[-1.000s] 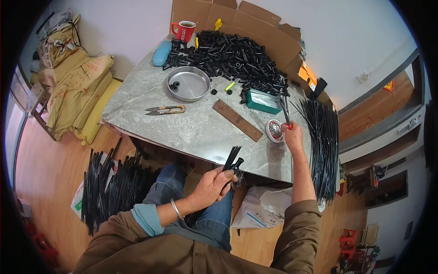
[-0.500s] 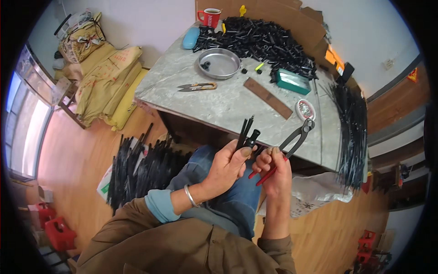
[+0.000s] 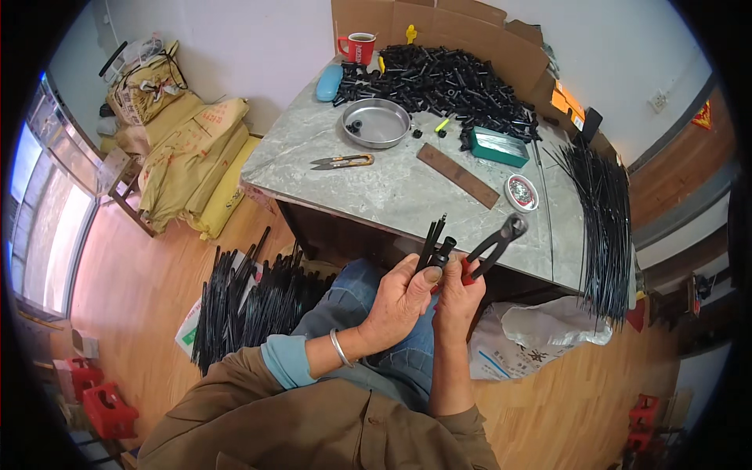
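Observation:
My left hand (image 3: 401, 299) is closed round several thin black rods (image 3: 430, 244), their ends pointing up and away from me. Beside them, near the thumb, stands a short black fitting (image 3: 446, 248) with a flared end. My right hand (image 3: 459, 304) grips end-cutting pincers (image 3: 493, 249) by their red handles, jaws up and to the right. Its thumb is right against the fitting, and the two hands meet above my lap, just off the table's near edge. Fingers hide the lower ends of the rods and most of the handles.
On the grey table (image 3: 376, 192) lie a heap of black fittings (image 3: 454, 82), a round metal tray (image 3: 376, 142), thread snips (image 3: 342, 162), a brown strip (image 3: 458, 175), a green box (image 3: 499, 147) and a small dish (image 3: 522, 193). Black rod bundles lie at right (image 3: 605, 235) and on the floor (image 3: 243, 305).
My right hand has come left and up against my left hand, bringing the pincers along. More of the handles is now covered. The whole view has shifted slightly.

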Available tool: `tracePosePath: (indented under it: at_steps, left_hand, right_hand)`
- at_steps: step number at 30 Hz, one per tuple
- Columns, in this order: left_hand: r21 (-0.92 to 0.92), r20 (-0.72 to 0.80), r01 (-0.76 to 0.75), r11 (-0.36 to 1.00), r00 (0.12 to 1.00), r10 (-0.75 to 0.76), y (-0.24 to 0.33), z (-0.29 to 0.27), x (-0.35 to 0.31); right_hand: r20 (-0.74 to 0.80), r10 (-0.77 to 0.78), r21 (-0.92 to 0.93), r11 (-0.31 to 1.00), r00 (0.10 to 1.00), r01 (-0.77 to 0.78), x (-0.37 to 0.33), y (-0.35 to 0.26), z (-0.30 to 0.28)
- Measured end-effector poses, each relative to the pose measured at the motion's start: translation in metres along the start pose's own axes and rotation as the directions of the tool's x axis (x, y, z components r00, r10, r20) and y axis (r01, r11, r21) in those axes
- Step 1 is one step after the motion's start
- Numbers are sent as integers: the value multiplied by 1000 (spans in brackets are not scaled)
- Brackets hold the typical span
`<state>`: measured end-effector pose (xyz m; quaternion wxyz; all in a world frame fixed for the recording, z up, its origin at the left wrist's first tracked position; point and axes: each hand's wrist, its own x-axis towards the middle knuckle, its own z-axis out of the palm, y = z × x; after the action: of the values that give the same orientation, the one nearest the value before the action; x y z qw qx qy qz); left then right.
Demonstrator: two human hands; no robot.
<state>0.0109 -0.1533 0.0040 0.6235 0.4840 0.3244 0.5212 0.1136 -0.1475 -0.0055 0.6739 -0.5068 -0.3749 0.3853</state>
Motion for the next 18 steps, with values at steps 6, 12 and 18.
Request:
tracePosePath:
  at_steps: [6, 12, 18]
  left_hand:
    - [20, 11, 54, 998, 998, -55, 5, -5, 4]
    - [-78, 79, 118, 990, 991, -112, 2, -12, 8]
    - [-24, 68, 109, 994, 992, -107, -1, -22, 13]
  right_hand:
    - [20, -161, -423, 893, 987, 154, 1, -18, 8]
    - [57, 1, -66, 998, 998, 2, 3, -14, 5]
    - [289, 183, 129, 965, 940, -228, -6, -12, -10]
